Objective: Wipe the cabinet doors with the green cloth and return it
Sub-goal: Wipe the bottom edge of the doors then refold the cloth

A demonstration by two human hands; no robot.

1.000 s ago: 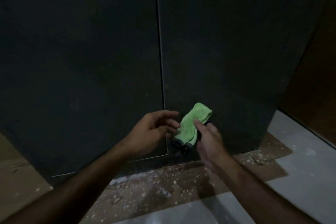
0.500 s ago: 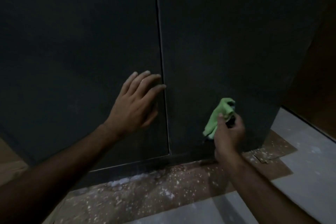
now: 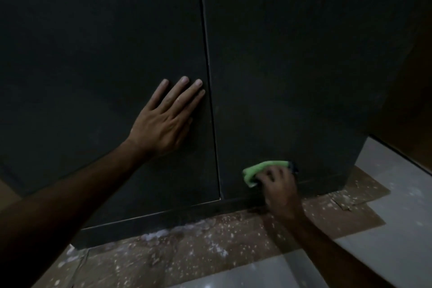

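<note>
Right hand (image 3: 281,190) pressing bunched green cloth (image 3: 259,169)

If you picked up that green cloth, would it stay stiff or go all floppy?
Probably floppy: the green cloth is bunched and folded under the right hand, bending to fit the fingers. It likely weighs little, since that one hand presses it against the right cabinet door with no help. It probably won't roll or slide off by itself; soft fabric tends to stay put.
</note>
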